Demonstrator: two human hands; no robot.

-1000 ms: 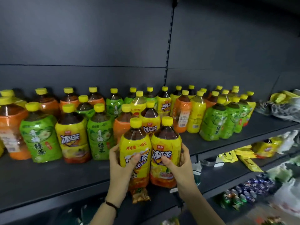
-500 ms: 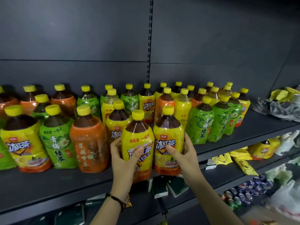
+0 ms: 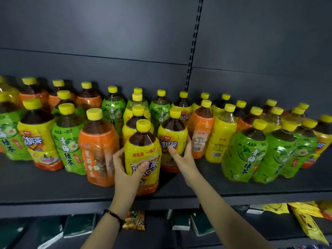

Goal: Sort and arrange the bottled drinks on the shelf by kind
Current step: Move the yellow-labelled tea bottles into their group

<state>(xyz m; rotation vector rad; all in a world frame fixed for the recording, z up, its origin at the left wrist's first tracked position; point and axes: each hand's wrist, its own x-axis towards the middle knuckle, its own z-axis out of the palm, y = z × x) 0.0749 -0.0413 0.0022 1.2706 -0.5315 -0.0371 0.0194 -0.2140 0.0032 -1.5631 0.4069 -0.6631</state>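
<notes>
The dark shelf is packed with yellow-capped drinks in green, yellow and orange wrappers, all mixed. An orange bottle stands just left of my left hand, close against the backs of my fingers. Another orange-wrapped bottle crowds in just right of my right hand. A further yellow bottle stands directly behind the one I hold nearest. A row of green bottles fills the near right. On the shelf below lie a snack packet, dark green boxes and yellow packets.

My left hand grips the near yellow bottle, which stands upright close to the shelf's front edge. My thumb lies across its label and my fingers curl round its left side. My right hand holds the second yellow bottle, a little farther back and to the right, thumb on the front label, fingers wrapped round its right side. Both forearms reach up from below; a dark band circles my left wrist.
</notes>
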